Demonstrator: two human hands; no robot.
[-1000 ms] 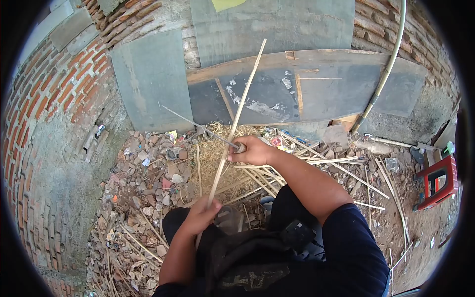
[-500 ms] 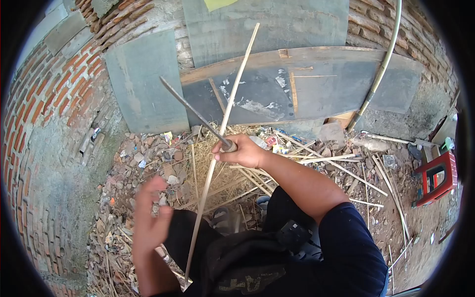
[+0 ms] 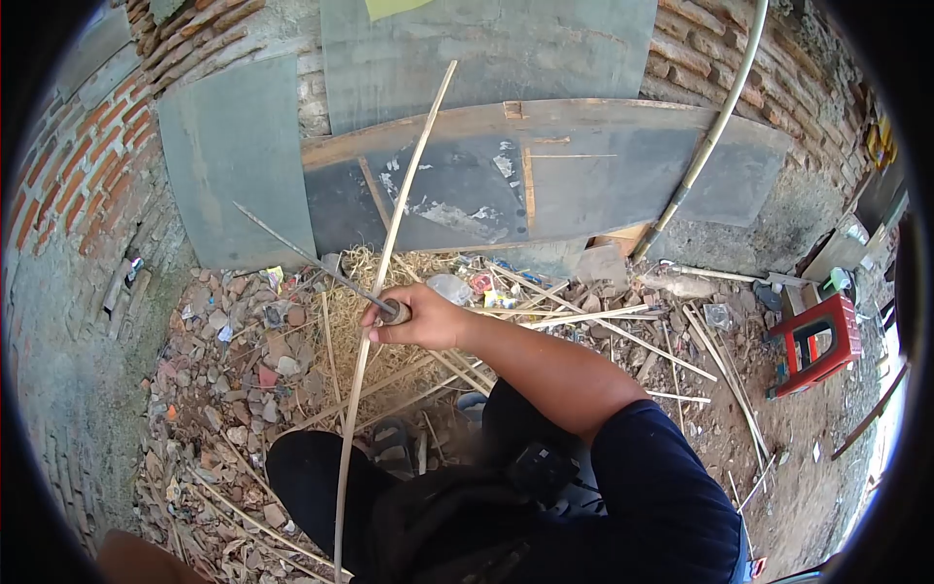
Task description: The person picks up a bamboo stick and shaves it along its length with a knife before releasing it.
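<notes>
My right hand (image 3: 418, 316) is closed round the wooden handle of a long thin blade (image 3: 306, 255) and also holds a long pale wooden strip (image 3: 409, 185). The blade points up and to the left, crossing the strip near my fingers. From above the hand, the strip runs down past my left knee. At the bottom left edge only a piece of my left arm (image 3: 146, 560) shows; the left hand itself is out of the frame.
Pale strips (image 3: 725, 375) and straw-like shavings (image 3: 360, 282) lie on rubble ground. A red stool (image 3: 815, 346) stands at the right. Grey boards (image 3: 233, 165) lean against the brick wall, beside a bamboo pole (image 3: 705, 146).
My left hand has let go of the strip's lower part and moved left and down out of the frame. My right hand still holds the blade and strip. The view has shifted to the right.
</notes>
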